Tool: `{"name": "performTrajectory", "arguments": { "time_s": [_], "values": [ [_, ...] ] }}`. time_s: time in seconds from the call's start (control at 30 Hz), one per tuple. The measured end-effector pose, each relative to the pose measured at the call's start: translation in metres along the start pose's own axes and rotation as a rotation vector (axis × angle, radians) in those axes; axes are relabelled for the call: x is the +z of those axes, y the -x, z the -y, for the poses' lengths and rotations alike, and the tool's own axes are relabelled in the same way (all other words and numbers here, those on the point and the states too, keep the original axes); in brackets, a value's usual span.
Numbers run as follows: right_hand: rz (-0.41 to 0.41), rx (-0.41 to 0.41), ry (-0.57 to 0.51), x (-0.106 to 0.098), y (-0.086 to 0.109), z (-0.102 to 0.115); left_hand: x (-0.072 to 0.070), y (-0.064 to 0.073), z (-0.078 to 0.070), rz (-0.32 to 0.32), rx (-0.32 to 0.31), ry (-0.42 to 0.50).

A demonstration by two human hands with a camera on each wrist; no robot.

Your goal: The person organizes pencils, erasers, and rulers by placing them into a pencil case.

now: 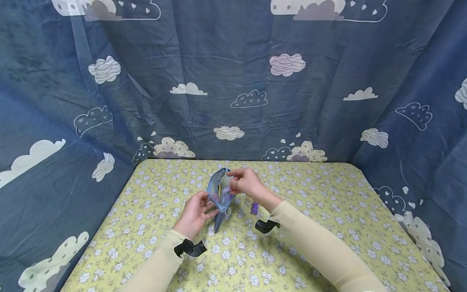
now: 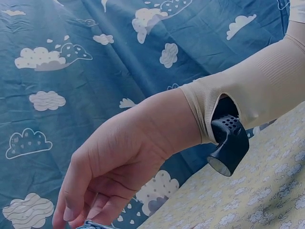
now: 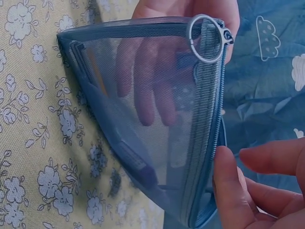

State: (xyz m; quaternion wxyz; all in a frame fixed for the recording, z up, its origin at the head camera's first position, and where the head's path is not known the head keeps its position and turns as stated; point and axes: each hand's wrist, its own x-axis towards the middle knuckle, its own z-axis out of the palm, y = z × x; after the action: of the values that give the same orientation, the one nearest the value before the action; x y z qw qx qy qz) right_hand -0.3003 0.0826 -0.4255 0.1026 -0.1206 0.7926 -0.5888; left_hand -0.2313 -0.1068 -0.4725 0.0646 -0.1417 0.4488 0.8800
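A blue see-through mesh zip pouch [image 1: 214, 184] stands gaping between both hands, with a ring pull [image 3: 206, 39] on its zipper. My left hand [image 1: 193, 213] holds its near left side, thumb by the rim and fingers [image 3: 147, 100] spread behind the mesh. At the opposite rim is my right hand [image 1: 248, 183]; its thumb [image 3: 228, 179] lies on the zipper edge, another finger behind it, pinching the pouch. Inside show a slim yellow stick [image 1: 219, 190] and a pale lilac piece [image 1: 226, 190] near the right fingertips. In the left wrist view, the right hand [image 2: 128, 143] bends down to the rim.
A small purple block [image 1: 254, 208] lies on the flowered yellow tablecloth [image 1: 310, 202], just right of the pouch under the right forearm. A dark blue cloud-print curtain [image 1: 219, 61] hangs behind the table and along both sides. Each wrist carries a black camera [image 1: 267, 226].
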Motion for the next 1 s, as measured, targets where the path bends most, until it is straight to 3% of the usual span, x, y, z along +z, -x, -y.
{"name": "performTrajectory", "arguments": {
  "time_s": [0.2,0.6,1.0],
  "values": [
    [0.005,-0.019,0.000,-0.004,0.001,0.001,0.000,0.000,0.001,0.014,-0.006,0.002],
    [-0.046,-0.120,0.206,-0.014,0.020,0.002,-0.004,0.001,0.001,-0.001,-0.005,0.029],
    [-0.045,-0.138,0.231,-0.034,0.027,0.000,-0.005,0.005,-0.002,0.016,0.000,0.027]
  ]
}}
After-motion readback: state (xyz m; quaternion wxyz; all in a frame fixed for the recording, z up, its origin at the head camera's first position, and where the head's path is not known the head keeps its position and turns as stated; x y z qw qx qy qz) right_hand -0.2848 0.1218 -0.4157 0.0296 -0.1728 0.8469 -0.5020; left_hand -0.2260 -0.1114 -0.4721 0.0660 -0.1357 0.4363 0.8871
